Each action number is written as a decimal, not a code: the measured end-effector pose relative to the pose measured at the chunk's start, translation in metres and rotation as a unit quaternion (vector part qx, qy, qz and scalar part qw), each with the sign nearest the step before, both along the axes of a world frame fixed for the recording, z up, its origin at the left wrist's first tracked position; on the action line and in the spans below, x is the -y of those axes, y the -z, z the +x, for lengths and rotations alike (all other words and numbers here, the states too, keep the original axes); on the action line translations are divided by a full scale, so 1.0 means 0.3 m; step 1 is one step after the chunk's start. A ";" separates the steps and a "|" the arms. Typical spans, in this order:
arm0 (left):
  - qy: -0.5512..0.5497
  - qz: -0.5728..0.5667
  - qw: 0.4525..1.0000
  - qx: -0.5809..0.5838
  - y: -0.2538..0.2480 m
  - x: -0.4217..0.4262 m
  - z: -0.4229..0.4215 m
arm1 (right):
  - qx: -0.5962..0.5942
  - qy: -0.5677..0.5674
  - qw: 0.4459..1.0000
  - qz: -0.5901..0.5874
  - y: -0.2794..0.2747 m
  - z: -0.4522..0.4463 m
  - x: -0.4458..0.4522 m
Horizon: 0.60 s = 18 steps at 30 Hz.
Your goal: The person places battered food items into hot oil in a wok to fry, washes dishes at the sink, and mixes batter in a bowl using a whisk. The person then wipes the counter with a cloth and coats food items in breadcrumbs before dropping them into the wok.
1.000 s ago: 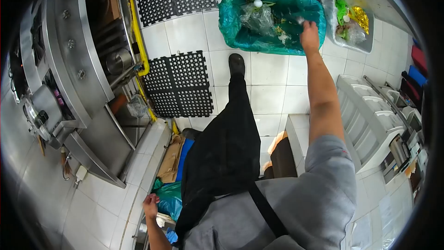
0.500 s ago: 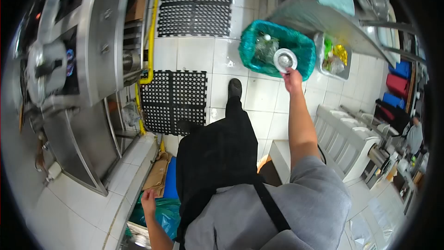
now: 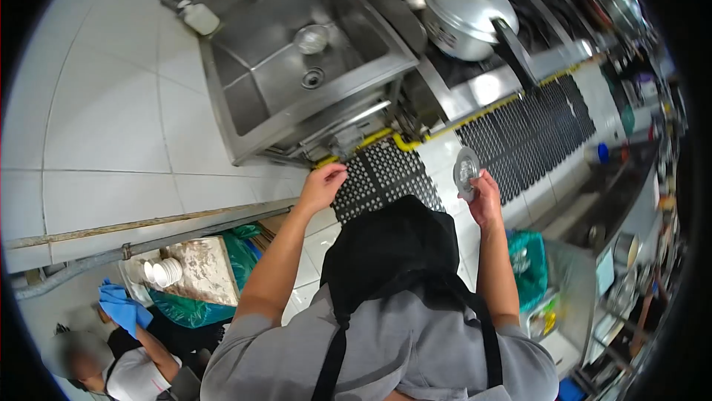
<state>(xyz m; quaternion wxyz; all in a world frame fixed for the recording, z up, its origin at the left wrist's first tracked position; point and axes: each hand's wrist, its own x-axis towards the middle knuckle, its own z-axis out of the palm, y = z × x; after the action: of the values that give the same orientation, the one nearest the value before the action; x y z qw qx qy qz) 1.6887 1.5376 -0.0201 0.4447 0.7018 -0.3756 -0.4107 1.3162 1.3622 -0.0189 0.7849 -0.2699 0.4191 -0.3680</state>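
Note:
My right hand (image 3: pixel 486 199) grips the edge of a small round metal strainer (image 3: pixel 466 171), held up over the floor at right of centre. My left hand (image 3: pixel 323 184) is raised near the front edge of the steel sink (image 3: pixel 271 123), its fingers curled together; whether anything is between them is too small to tell. Inside the sink lies a clear, round, shiny item (image 3: pixel 311 39), close to the drain (image 3: pixel 313 78).
A pressure cooker (image 3: pixel 469 15) sits on the stove. Black mats (image 3: pixel 530 137) cover part of the floor. A green-lined bin (image 3: pixel 526 271) stands at lower right. At lower left, another person (image 3: pixel 141 371) wears a blue glove, near stacked white cups (image 3: pixel 165 273).
The view has swung from the bin and floor to the sink. My right hand has come away from the green-lined bin with the strainer. My left hand has risen toward the sink.

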 end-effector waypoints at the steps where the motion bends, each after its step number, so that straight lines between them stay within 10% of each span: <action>1: 0.004 -0.017 1.000 0.009 -0.071 0.062 0.024 | -0.006 -0.032 0.999 -0.027 -0.017 0.080 0.040; 18: -0.231 -0.083 0.969 -0.023 -0.362 0.538 0.833 | -0.058 -0.190 0.965 -0.174 -0.254 1.360 0.641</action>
<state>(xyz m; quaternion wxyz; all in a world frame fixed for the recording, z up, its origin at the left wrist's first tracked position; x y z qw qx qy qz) 1.9387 1.3761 0.0885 0.5927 0.7204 -0.2257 -0.2805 1.7241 1.1699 0.0574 0.7558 -0.4977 0.3345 -0.2628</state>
